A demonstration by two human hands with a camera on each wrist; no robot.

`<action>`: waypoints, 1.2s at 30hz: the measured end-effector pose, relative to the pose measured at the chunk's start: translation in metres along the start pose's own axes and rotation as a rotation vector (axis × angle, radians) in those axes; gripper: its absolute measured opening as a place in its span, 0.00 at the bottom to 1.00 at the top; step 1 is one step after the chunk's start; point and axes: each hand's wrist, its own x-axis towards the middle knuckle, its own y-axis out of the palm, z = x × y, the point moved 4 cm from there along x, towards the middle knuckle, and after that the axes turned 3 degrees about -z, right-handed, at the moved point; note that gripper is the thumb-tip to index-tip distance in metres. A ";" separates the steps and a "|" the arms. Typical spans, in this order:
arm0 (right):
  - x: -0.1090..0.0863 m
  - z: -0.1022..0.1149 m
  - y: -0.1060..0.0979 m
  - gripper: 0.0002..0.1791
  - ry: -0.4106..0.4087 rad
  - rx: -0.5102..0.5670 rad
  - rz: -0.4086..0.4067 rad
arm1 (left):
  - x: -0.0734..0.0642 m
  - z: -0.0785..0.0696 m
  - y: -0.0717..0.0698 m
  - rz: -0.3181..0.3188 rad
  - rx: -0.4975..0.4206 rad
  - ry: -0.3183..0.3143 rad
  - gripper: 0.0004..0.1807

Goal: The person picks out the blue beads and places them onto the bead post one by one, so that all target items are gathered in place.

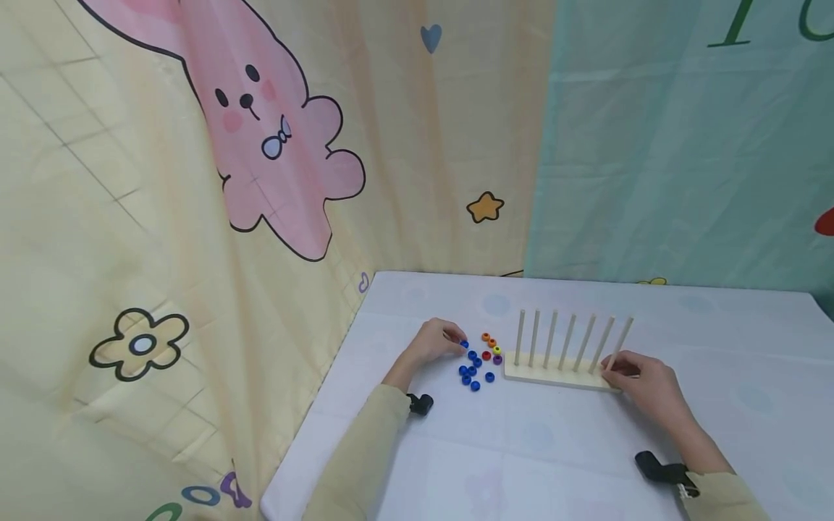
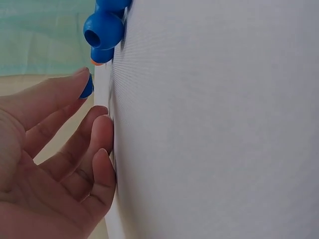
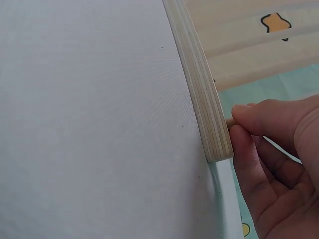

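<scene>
My left hand (image 1: pixel 438 341) pinches a blue bead (image 2: pixel 86 87) between thumb and fingertips at the left side of a loose group of beads. Several more blue beads (image 1: pixel 472 370) lie just right of and in front of that hand. Beside them are two orange beads, a yellow bead (image 1: pixel 497 350), a red bead (image 1: pixel 486 356) and a purple bead (image 1: pixel 498 359). A wooden peg rack (image 1: pixel 554 374) stands to their right, its row of upright pegs bare. My right hand (image 1: pixel 648 383) grips the rightmost peg (image 1: pixel 623 334) low down, close to the base, with thumb and index finger.
A white cloth covers the table (image 1: pixel 469 449). Behind it and along its left side hangs a printed curtain (image 1: pixel 417 145). Black wrist cameras sit on the left wrist (image 1: pixel 420 404) and right wrist (image 1: pixel 664 470).
</scene>
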 end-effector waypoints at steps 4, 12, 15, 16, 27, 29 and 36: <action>0.000 0.000 0.000 0.05 -0.001 -0.002 -0.002 | -0.001 0.000 -0.001 -0.008 0.001 0.013 0.08; -0.002 -0.002 0.003 0.06 0.022 -0.001 0.007 | -0.006 -0.005 -0.005 -0.031 -0.012 0.019 0.07; -0.002 -0.002 0.004 0.06 0.018 -0.006 0.002 | -0.007 -0.008 -0.007 -0.041 -0.025 0.024 0.07; -0.002 -0.003 0.004 0.06 0.016 -0.008 0.000 | -0.008 -0.009 -0.008 -0.043 -0.029 0.023 0.07; -0.001 -0.003 0.002 0.04 -0.007 -0.028 -0.009 | -0.011 -0.025 -0.013 -0.069 -0.037 0.059 0.07; -0.001 -0.002 0.001 0.04 -0.012 -0.030 -0.011 | -0.012 -0.030 -0.014 -0.075 -0.039 0.070 0.07; -0.002 0.000 0.000 0.04 -0.027 -0.013 -0.012 | -0.015 -0.049 -0.020 -0.106 -0.040 0.098 0.07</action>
